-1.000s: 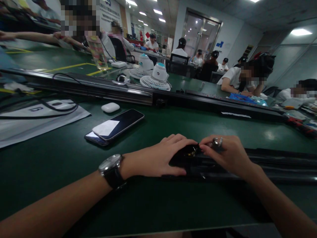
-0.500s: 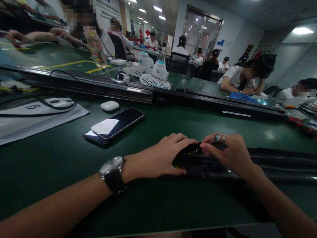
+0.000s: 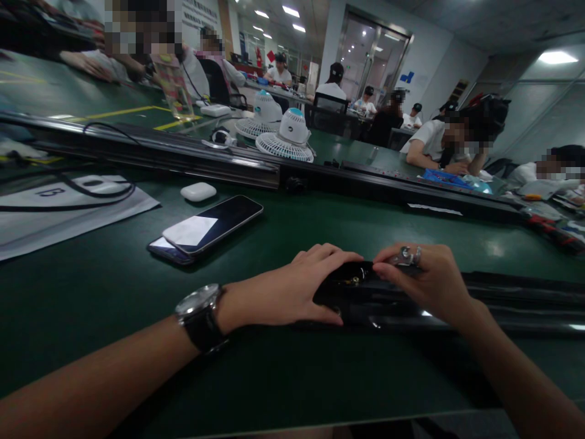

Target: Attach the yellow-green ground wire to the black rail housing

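A slightly wider gap is seen between the fingertips of a bare left hand [image 3: 292, 289] and a bare right hand [image 3: 429, 277] than one second earlier. At upper left, a co-worker's arm [image 3: 86, 64], stretched toward the edge of view a second before, has been drawn in. Two dark, flat, glass-fronted phones [image 3: 228, 219], stacked askew, and a white, rounded case [image 3: 198, 192] have been left in place beyond the left forearm.

A long, glossy black object [image 3: 388, 305] is laid across the green surface [image 3: 292, 378], beneath both hands and extended past the right one to the edge of view. Its left end is straddled and clasped by the left hand, thumb on the near side and fingers over the far side. Its far edge is met by the right thumb and forefinger, which are pinched together; whether anything small is held between them cannot be told.

The object is ridged lengthwise and streaked by reflected light. Between the hands, a dark hollow is exposed, marked by a small gold-coloured detail [image 3: 354, 280]. Its material cannot be made out.
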### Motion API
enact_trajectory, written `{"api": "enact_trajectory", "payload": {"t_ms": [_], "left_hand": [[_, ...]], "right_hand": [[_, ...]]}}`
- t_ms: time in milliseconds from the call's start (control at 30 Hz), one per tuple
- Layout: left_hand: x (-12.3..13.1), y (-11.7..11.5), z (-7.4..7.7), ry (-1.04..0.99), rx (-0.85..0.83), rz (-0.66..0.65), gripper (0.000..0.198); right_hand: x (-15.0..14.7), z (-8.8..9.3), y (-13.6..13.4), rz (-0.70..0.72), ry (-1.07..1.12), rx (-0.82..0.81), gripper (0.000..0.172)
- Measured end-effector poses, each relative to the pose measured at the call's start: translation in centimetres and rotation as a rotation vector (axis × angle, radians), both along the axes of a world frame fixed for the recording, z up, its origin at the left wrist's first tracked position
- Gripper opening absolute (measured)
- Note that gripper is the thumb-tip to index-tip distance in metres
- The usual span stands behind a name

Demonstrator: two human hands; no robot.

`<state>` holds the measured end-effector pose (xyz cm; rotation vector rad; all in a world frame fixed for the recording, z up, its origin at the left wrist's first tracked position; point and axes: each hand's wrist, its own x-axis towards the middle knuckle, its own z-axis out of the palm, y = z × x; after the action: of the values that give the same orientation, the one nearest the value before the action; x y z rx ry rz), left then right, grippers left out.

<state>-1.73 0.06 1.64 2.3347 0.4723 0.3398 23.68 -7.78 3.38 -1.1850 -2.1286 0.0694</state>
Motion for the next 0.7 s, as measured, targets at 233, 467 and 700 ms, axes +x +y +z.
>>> {"api": "enact_trajectory", "payload": {"t_ms": [233, 467, 700], "left_hand": [[0.5, -0.4, -0.8, -0.039, 0.121, 0.008, 0.08], [0.1, -0.4, -0.5, -0.045, 0.077, -0.021, 0.08], [0.0, -0.3, -0.1, -0.09, 0.034, -0.01, 0.084]], "right_hand": [[-0.4, -0.6, 0.0, -0.079, 0.027, -0.036, 0.006], [-0.2, -0.5, 0.0, 0.026, -0.081, -0.07, 0.006], [0.2, 0.0, -0.2, -0.024, -0.025, 0.013, 0.009]]}}
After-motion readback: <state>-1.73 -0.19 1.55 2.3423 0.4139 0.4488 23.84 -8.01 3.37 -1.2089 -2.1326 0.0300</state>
